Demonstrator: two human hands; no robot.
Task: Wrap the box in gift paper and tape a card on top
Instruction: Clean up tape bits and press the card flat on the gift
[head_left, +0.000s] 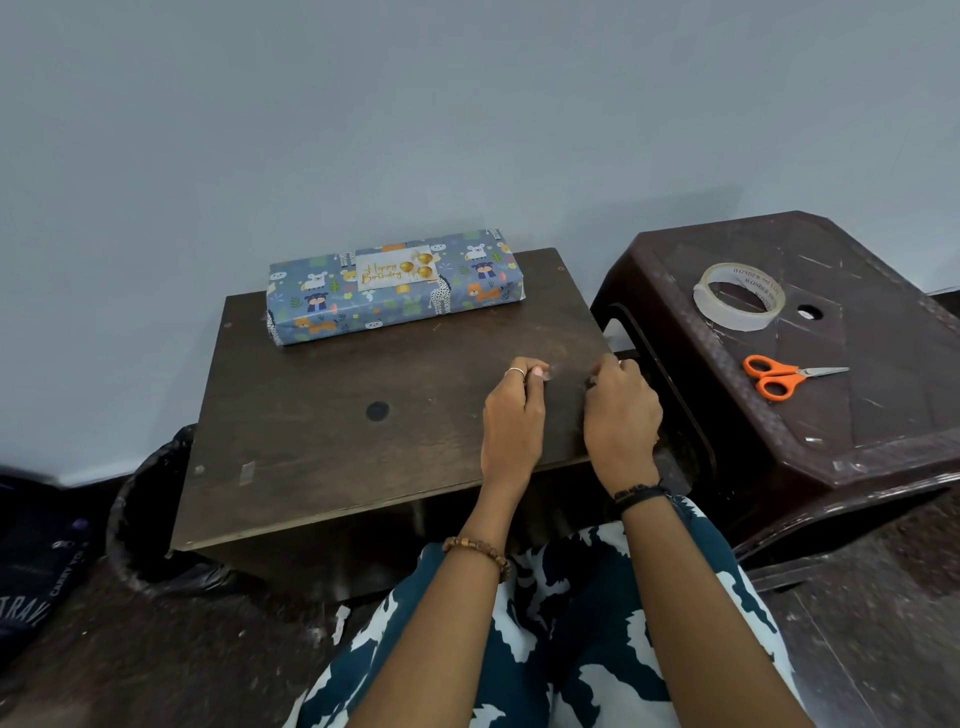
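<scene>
The wrapped box (395, 287) lies at the desk's (322, 415) far edge, card (396, 268) on top. Both hands, left (513, 415) and right (621, 410), pinch a clear tape strip (563, 375) between them above the desk. Tape roll (738, 296) and scissors (779, 375) sit on the stool (883, 415)

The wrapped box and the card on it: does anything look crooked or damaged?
Nothing is damaged. The wrapped box lies askew on the table, overhanging its far edge. The card sits flat on top, aligned with the box.
</scene>
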